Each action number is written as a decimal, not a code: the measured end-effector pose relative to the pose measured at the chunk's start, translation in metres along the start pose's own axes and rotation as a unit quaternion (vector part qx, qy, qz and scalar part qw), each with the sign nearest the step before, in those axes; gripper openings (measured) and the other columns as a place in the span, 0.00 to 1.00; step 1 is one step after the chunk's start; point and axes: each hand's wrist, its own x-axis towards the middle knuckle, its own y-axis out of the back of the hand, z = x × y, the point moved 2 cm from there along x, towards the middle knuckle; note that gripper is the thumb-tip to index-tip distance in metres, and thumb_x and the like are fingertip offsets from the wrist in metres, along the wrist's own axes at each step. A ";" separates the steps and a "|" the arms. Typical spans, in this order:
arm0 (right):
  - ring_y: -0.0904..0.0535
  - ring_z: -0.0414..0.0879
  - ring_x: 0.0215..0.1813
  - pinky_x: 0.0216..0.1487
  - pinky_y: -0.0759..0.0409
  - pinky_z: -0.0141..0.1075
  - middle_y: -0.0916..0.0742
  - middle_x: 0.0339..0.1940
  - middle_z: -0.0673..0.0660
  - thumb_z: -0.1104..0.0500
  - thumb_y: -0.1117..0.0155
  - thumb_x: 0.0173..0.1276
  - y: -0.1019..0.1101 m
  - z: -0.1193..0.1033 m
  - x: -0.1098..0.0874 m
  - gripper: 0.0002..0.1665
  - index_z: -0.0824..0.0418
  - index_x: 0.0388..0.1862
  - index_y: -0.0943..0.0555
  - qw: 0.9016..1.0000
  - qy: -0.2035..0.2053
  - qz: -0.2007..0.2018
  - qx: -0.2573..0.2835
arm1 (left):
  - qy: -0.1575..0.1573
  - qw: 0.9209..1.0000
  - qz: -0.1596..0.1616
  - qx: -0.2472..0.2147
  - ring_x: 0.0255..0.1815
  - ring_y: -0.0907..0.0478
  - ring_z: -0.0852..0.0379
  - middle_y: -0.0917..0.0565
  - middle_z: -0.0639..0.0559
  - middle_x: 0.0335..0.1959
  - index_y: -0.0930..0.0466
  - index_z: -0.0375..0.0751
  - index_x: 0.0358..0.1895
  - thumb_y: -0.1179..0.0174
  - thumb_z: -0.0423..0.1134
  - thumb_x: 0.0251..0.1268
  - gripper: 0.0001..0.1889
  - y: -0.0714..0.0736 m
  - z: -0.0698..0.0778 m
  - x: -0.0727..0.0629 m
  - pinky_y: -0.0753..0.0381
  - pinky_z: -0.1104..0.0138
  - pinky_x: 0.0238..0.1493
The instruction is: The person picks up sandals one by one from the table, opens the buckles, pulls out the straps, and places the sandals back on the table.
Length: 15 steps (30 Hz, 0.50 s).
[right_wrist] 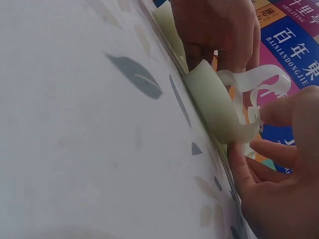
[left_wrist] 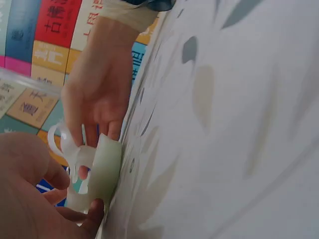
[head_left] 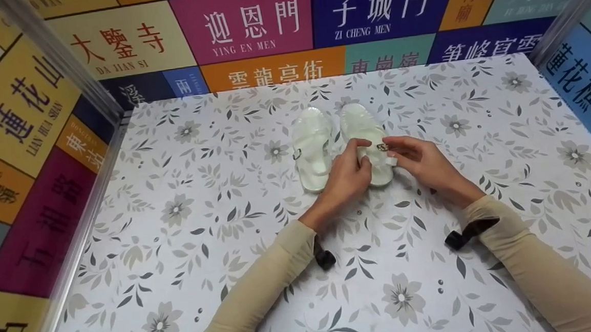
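Two pale green, translucent sandals lie side by side in the head view: the left sandal (head_left: 313,167) and the right sandal (head_left: 358,118), both toes pointing away. My left hand (head_left: 347,173) grips the right sandal from its inner side, index finger bent over the strap. From the outer side, my right hand (head_left: 421,161) pinches the strap by a small metal buckle (head_left: 382,147). A raised strap loop (right_wrist: 274,77) stands above the heel (right_wrist: 212,102) in the right wrist view. Fingers partly hide the buckle and strap end there.
A white tabletop (head_left: 178,255) with a grey leaf and flower print lies under the sandals. Colourful sign panels (head_left: 246,25) with Chinese lettering rise behind the table and on both sides. Dark bands (head_left: 471,232) are worn at the wrists over beige sleeves.
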 end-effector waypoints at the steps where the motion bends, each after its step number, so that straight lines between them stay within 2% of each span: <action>1: 0.17 0.35 0.65 0.64 0.19 0.22 0.17 0.74 0.65 0.52 0.35 0.83 0.000 0.000 0.000 0.31 0.62 0.79 0.25 1.000 -0.004 -0.002 0.002 | 0.009 1.000 0.001 -0.010 0.24 0.31 0.63 0.29 0.59 0.21 0.23 0.42 0.69 0.47 0.32 0.81 0.18 0.000 -0.001 0.001 0.31 0.71 0.33; 5: 0.17 0.34 0.66 0.64 0.19 0.23 0.18 0.75 0.65 0.51 0.34 0.82 -0.001 0.000 0.000 0.33 0.62 0.80 0.26 1.000 -0.015 -0.007 0.003 | 0.026 0.999 0.004 -0.035 0.25 0.32 0.63 0.31 0.59 0.22 0.24 0.43 0.70 0.47 0.32 0.81 0.19 0.001 -0.003 0.002 0.31 0.70 0.35; 11: 0.16 0.35 0.65 0.64 0.20 0.22 0.17 0.73 0.65 0.51 0.34 0.83 -0.001 0.000 0.001 0.32 0.61 0.80 0.26 1.000 -0.016 -0.003 -0.007 | 0.029 0.998 -0.001 -0.055 0.25 0.31 0.60 0.30 0.57 0.21 0.24 0.42 0.71 0.48 0.35 0.83 0.19 0.000 -0.004 0.004 0.31 0.69 0.34; 13: 0.17 0.36 0.66 0.64 0.19 0.23 0.17 0.74 0.65 0.51 0.34 0.83 -0.002 0.000 0.001 0.32 0.61 0.80 0.26 1.000 -0.016 -0.003 -0.007 | 0.033 0.998 -0.004 -0.059 0.27 0.28 0.57 0.27 0.53 0.23 0.25 0.43 0.72 0.47 0.38 0.83 0.19 0.000 -0.004 0.003 0.28 0.68 0.38; 15: 0.17 0.36 0.66 0.63 0.18 0.24 0.18 0.75 0.65 0.50 0.34 0.83 -0.002 -0.001 0.001 0.32 0.61 0.80 0.26 1.000 -0.017 -0.003 -0.005 | 0.037 0.998 -0.007 -0.057 0.34 0.24 0.58 0.23 0.52 0.26 0.25 0.44 0.73 0.45 0.40 0.83 0.21 0.000 -0.003 0.002 0.24 0.68 0.46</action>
